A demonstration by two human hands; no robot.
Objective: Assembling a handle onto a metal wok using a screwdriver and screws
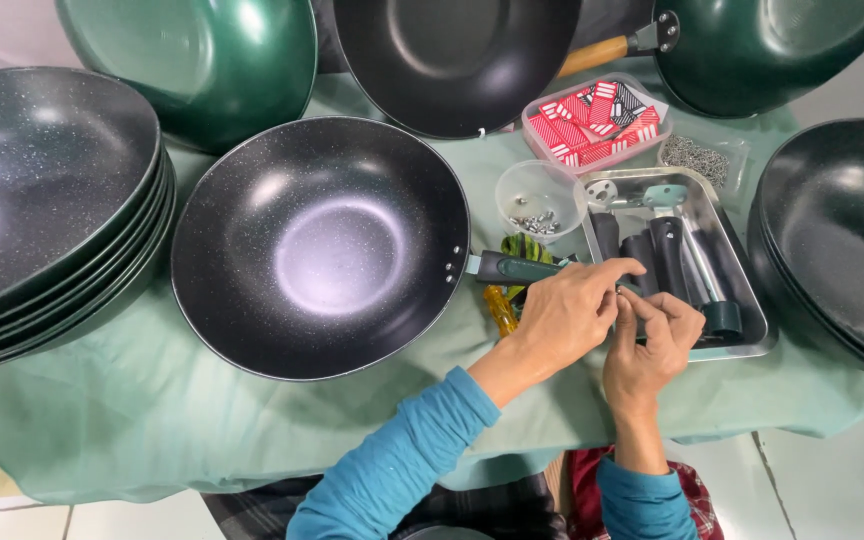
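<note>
Bare fingertips of the left hand and right hand are pressed together, pinching a small part too tiny to identify, above the near edge of the rectangular steel tray holding dark handles. Risk: the part may slip and drop among them. Beside the left hand, the black speckled non-stick wok rests unsupported; a wrist nudge could shift it.

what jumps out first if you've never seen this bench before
The big speckled black wok lies open in the middle of the green cloth, ringed by a stack of dark woks at the left and more at the top and right. Right of it, the left hand and right hand meet, fingertips together, over a metal tray of black handles.
</note>
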